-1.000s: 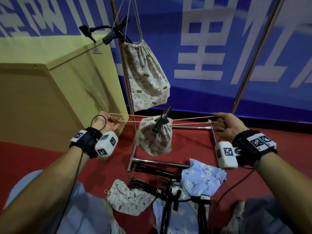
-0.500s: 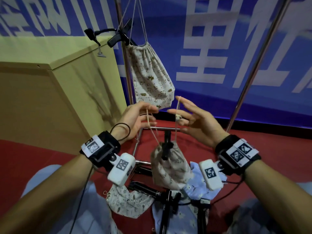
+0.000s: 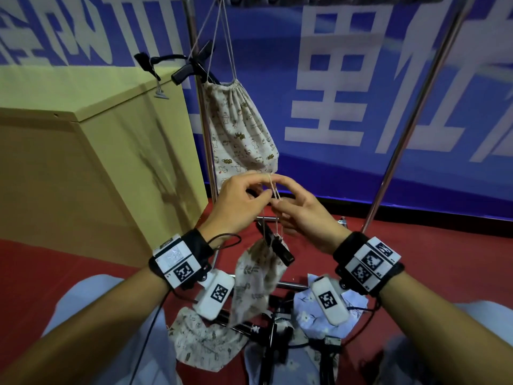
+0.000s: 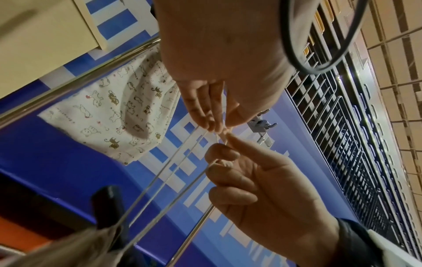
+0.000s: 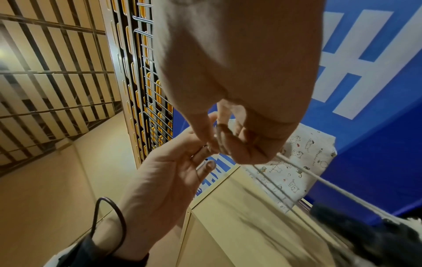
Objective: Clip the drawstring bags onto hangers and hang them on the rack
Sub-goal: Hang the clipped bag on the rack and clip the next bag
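Note:
A beige leaf-print drawstring bag [image 3: 258,276] dangles from its drawstrings [image 3: 273,187] with a black clip hanger [image 3: 277,248] clamped at its mouth. My left hand [image 3: 266,187] and right hand [image 3: 280,200] meet fingertip to fingertip above it, and both pinch the drawstrings. The left wrist view shows the left hand [image 4: 214,124] pinching the drawstrings [image 4: 171,171] right against the right hand [image 4: 226,150]. In the right wrist view the right hand [image 5: 219,146] holds the drawstrings [image 5: 319,178]. A cat-print bag [image 3: 241,129] hangs on the rack from another hanger [image 3: 188,68].
The rack's metal poles [image 3: 205,134] [image 3: 402,151] rise before a blue banner. A pale wooden cabinet [image 3: 97,162] stands at the left. On the red floor by my knees lie a beige bag [image 3: 200,343], a blue floral bag [image 3: 308,309] and several black hangers [image 3: 266,334].
My hands were wide apart, stretching the drawstrings taut sideways. They have come together and risen, and the bag with its clip now hangs below them.

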Available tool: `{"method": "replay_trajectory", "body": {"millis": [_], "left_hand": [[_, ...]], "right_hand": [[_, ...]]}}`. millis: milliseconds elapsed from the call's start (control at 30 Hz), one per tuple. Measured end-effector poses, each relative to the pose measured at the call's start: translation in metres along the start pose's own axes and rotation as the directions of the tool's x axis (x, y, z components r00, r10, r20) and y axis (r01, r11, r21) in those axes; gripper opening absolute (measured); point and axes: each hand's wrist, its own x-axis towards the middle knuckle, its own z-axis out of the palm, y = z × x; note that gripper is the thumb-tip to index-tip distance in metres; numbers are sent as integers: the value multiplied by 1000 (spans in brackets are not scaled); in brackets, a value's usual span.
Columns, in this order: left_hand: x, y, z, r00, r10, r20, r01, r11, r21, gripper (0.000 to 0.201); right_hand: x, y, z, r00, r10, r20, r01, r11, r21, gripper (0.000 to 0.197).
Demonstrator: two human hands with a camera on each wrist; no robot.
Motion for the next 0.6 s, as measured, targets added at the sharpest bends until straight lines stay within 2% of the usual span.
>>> {"method": "replay_trajectory", "body": {"millis": [200, 300, 367, 433, 467, 533, 600], "left_hand": [[0, -3, 5, 989, 66, -130, -61, 997, 42, 17], [6, -12, 3, 972, 0, -233, 25, 994, 107, 34], [10, -21, -1, 988, -62, -145, 85, 984, 159, 33], [13, -28, 1, 993, -101, 65, 93, 990, 107, 11], [12, -28, 5, 982, -117, 151, 109, 992, 55, 8], [12, -32, 11, 966, -133, 220, 139, 990, -12, 23], [12, -32, 15, 962, -142, 234, 162, 984, -69, 24]], "right_hand": [[4, 1, 1, 988, -105, -114, 95, 991, -92, 31], [5, 3, 2, 983, -121, -135, 105, 987, -121, 27], [6, 3, 0, 981, -113, -157, 97, 990, -106, 29], [9, 3, -4, 976, -114, -184, 96, 990, -102, 29], [9, 3, -6, 974, -118, -191, 99, 989, -106, 29], [9, 1, -9, 972, -128, -196, 107, 988, -115, 27], [6, -2, -10, 972, -141, -190, 119, 985, -124, 25]]}}
